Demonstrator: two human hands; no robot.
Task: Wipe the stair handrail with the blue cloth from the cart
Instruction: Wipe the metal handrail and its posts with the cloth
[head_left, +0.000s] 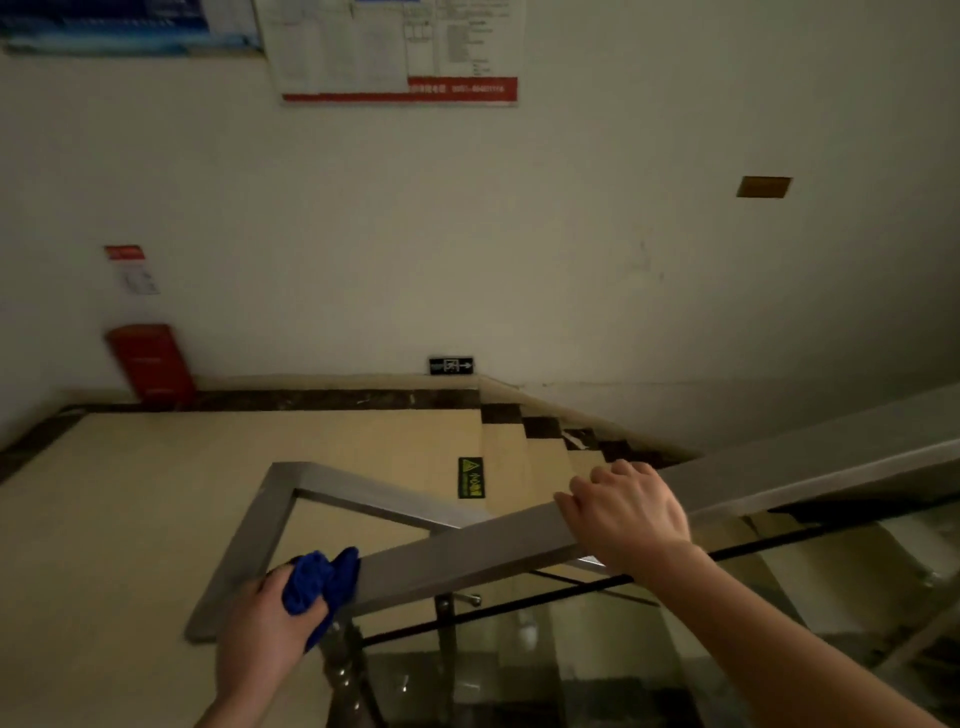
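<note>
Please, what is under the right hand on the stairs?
The right hand lies flat on the metal handrail, so the rail is directly under it. The rail surface beneath the palm is covered. Below the rail, a glass panel shows.

**Landing floor below your rail**

You looked down on a cream tiled landing floor (130, 519) edged by a dark marble border (322, 400). A red box (151, 364) stood on that border against the wall. A black and yellow warning sticker (471, 478) lay flat at the floor's edge, just beside the descending steps (524, 457).
</note>
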